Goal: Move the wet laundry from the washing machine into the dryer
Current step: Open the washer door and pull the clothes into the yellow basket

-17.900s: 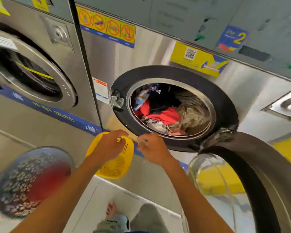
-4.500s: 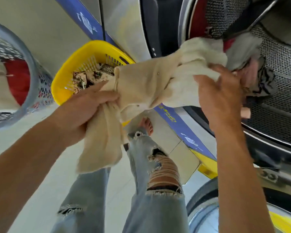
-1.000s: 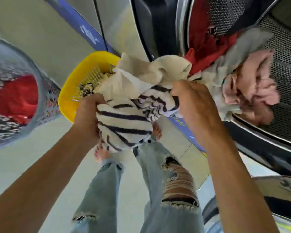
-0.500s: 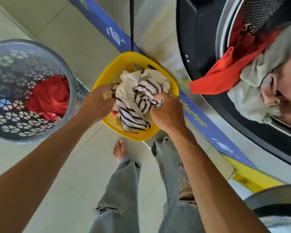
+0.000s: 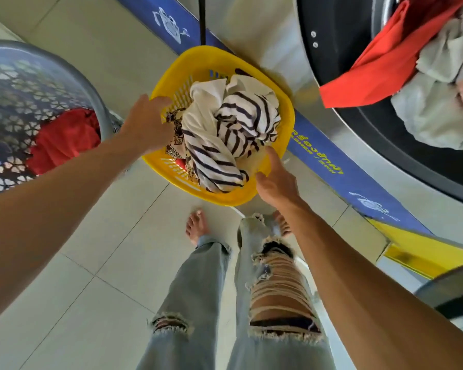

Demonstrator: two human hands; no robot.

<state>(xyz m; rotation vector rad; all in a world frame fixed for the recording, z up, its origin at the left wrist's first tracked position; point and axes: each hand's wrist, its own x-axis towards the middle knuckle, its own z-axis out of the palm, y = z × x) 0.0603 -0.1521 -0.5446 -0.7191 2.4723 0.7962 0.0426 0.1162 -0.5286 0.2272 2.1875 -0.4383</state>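
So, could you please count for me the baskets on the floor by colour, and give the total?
Yellow basket: 1, with a striped cloth on top; the left hand rests on its rim and the right hand is by its near edge.
Grey basket: 1, holding a red cloth.
Total: 2 baskets.

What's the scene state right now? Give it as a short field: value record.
yellow basket: on the floor in front of the washer, holds the striped cloth
left hand: on the basket's left rim, grip unclear
right hand: open, at the basket's near right rim
washer opening: red garment and pale laundry hang out
grey basket: to the left, red cloth inside
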